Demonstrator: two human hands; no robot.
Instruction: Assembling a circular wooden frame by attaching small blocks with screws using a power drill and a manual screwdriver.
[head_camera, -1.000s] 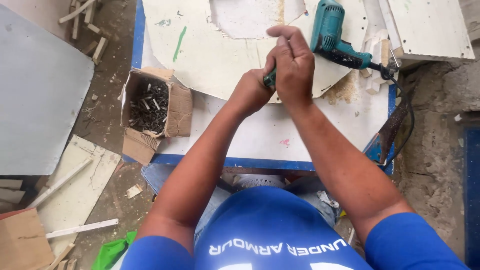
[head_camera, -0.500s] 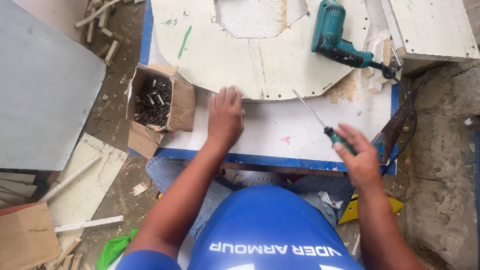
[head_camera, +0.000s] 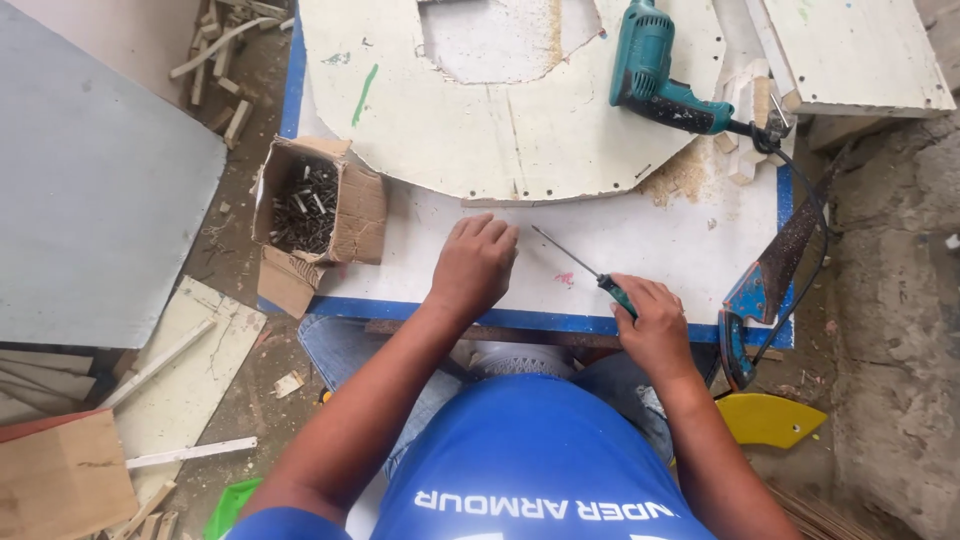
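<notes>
My right hand (head_camera: 655, 325) grips the green handle of a screwdriver (head_camera: 578, 264) near the front edge of the white worktop (head_camera: 650, 240); its thin shaft lies low and points up-left. My left hand (head_camera: 475, 265) rests palm down on the worktop, fingers together, holding nothing, just below the curved edge of a white board with a cut-out (head_camera: 470, 110). An open cardboard box of dark screws (head_camera: 310, 205) stands to the left of that hand at the table's corner.
A teal power drill (head_camera: 660, 70) lies on the curved board at the back right, beside sawdust and small wood blocks. A handsaw (head_camera: 775, 280) hangs off the table's right side. Grey panels, wood offcuts and a yellow piece litter the floor.
Both hands left the board's edge and came back toward me. My right hand carried the screwdriver down to the table's front edge, and my left hand laid itself flat on the worktop.
</notes>
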